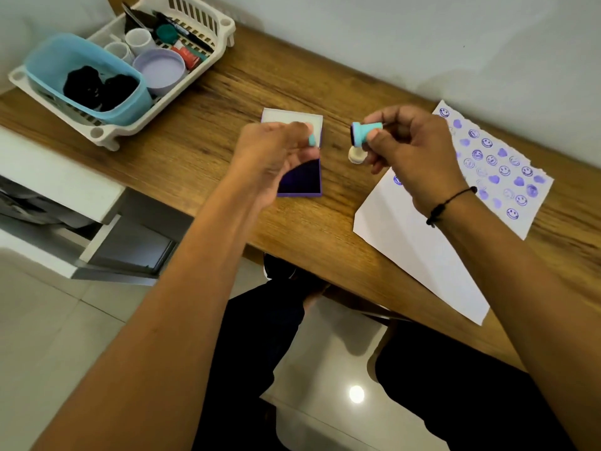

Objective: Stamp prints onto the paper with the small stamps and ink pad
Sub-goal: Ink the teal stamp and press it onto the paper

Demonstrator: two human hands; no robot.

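Note:
My right hand (409,148) holds a small teal stamp (364,133) on its side, its dark printing face turned left, above the wooden table (201,125). My left hand (273,151) pinches a small teal piece (312,140), apparently the stamp's cap, over the open purple ink pad (302,177). The pad's white lid (289,116) lies flipped back behind it. A cream stamp (356,155) stands on the table just below the teal one. The white paper (416,242) lies at the right, with several purple smiley and heart prints (500,167) on its far end.
A white plastic basket (107,138) at the back left holds a light blue tub (84,79) with black items, a lilac lid, white cups and pens. A white wall runs behind the table. An open white drawer unit (97,242) stands left of my knees.

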